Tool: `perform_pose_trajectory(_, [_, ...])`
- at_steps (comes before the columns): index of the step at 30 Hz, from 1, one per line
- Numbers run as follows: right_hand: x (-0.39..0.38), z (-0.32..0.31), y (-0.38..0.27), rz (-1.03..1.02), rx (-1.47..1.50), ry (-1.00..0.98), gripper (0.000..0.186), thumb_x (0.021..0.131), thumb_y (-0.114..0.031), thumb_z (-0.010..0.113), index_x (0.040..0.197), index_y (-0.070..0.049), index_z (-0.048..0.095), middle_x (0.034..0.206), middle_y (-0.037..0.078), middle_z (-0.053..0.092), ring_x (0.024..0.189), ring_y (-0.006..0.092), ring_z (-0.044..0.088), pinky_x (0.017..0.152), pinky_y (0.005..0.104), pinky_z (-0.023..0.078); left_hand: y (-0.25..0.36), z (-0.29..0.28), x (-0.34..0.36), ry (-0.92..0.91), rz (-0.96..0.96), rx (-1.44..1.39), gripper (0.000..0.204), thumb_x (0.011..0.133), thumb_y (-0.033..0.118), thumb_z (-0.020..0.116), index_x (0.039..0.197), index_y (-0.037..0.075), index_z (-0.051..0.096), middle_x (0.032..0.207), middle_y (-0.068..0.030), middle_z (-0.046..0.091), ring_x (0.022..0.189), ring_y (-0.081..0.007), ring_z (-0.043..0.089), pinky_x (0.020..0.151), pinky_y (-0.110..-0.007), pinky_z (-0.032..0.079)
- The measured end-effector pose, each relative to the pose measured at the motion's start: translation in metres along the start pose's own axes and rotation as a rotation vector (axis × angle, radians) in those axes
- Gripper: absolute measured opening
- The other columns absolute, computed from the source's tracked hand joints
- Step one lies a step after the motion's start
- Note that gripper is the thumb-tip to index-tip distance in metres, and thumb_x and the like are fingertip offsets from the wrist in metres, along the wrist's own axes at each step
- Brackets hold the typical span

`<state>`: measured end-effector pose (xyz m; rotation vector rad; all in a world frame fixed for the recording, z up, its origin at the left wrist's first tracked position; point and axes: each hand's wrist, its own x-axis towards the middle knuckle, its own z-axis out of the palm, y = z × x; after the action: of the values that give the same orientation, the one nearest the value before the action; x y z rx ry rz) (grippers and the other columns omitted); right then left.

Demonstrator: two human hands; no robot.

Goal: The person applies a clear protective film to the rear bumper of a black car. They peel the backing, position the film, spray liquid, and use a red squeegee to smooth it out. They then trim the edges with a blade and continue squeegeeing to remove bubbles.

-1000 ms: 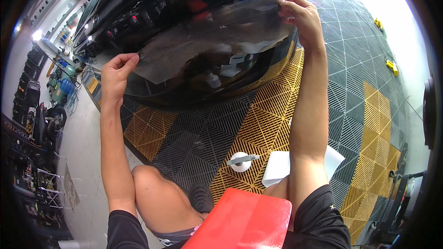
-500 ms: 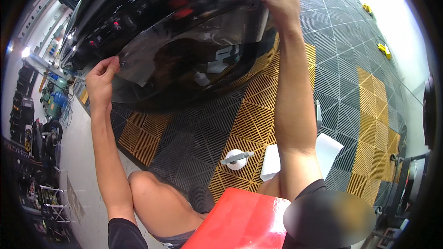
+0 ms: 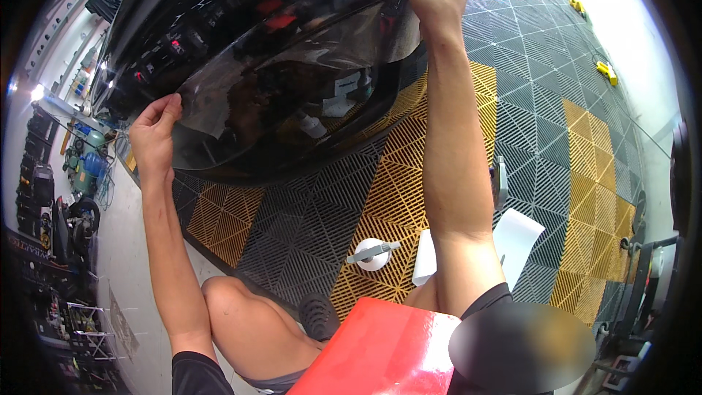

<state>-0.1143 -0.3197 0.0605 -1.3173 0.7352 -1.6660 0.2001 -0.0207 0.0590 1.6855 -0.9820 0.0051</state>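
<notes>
A glossy black car bumper (image 3: 285,164) curves across the upper part of the view. Over its face stretches a clear film (image 3: 358,40), whose edges are hard to follow against the reflections. My left hand (image 3: 153,143) pinches the film's left end, fingertips and thumb pressed together close to the bumper. Farther away and higher up, my right hand (image 3: 441,0) grips the film's upper right corner between thumb and fingers. Both arms are stretched forward, with the film spanning the space between them. Whether the film's middle touches the paint, I cannot tell.
A white spray bottle with a grey trigger (image 3: 373,254) stands on the black and yellow grid floor tiles (image 3: 303,230). White sheets (image 3: 519,245) lie beside my right arm. A red surface (image 3: 384,355) is close below me. Yellow objects (image 3: 607,73) lie at far right.
My right hand has shifted slightly left and up with the film's corner. My left hand has moved a little left and down; both keep their pinch.
</notes>
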Motion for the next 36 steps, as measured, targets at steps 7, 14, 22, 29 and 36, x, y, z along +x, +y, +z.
perform_pose_trajectory(7, [0.005, 0.005, 0.020, -0.011, 0.087, 0.024, 0.016, 0.093, -0.009, 0.079, 0.099, 0.005, 0.078, 0.079, 0.005, 0.073, 0.066, 0.0093, 0.064, 0.058, 0.0245, 0.049, -0.001, 0.002, -0.005, 0.007, -0.010, 0.023, 0.026, 0.100, 0.022, 0.078, 0.115, 0.000, 0.076, 0.097, 0.0008, 0.072, 0.088, -0.0070, 0.060, 0.078, -0.021, 0.043])
perform_pose_trajectory(14, [0.024, -0.008, 0.042, 0.046, 0.152, -0.052, 0.014, 0.093, -0.008, 0.080, 0.101, 0.003, 0.077, 0.079, 0.001, 0.068, 0.064, 0.0063, 0.057, 0.056, 0.0205, 0.043, 0.000, 0.002, -0.009, -0.035, 0.019, -0.099, 0.025, 0.100, 0.020, 0.077, 0.113, -0.001, 0.076, 0.097, 0.0000, 0.072, 0.090, -0.0078, 0.063, 0.085, -0.022, 0.047])
perform_pose_trajectory(22, [0.010, -0.006, 0.007, 0.039, 0.027, -0.051, 0.019, 0.095, -0.010, 0.076, 0.103, 0.007, 0.076, 0.081, 0.008, 0.075, 0.066, 0.0124, 0.066, 0.058, 0.0272, 0.050, 0.000, 0.007, -0.003, 0.027, -0.026, -0.076, 0.027, 0.101, 0.019, 0.076, 0.118, -0.001, 0.075, 0.101, -0.0015, 0.074, 0.091, -0.0085, 0.065, 0.085, -0.023, 0.049])
perform_pose_trajectory(29, [0.005, 0.002, -0.002, 0.027, 0.045, 0.019, 0.022, 0.093, -0.011, 0.079, 0.100, 0.009, 0.074, 0.081, 0.012, 0.075, 0.065, 0.0148, 0.067, 0.058, 0.0279, 0.052, -0.001, 0.012, -0.005, 0.085, 0.013, -0.075, 0.027, 0.098, 0.019, 0.080, 0.113, -0.002, 0.078, 0.098, -0.0029, 0.074, 0.090, -0.0094, 0.066, 0.085, -0.024, 0.051])
perform_pose_trajectory(36, [0.015, 0.001, 0.009, 0.027, -0.112, 0.142, 0.028, 0.089, -0.017, 0.086, 0.089, 0.005, 0.068, 0.077, 0.009, 0.072, 0.060, 0.0132, 0.063, 0.055, 0.0292, 0.051, 0.003, 0.016, -0.006, 0.123, 0.029, -0.050, 0.029, 0.095, 0.021, 0.083, 0.108, -0.004, 0.078, 0.095, -0.0038, 0.075, 0.087, -0.0096, 0.066, 0.084, -0.023, 0.051])
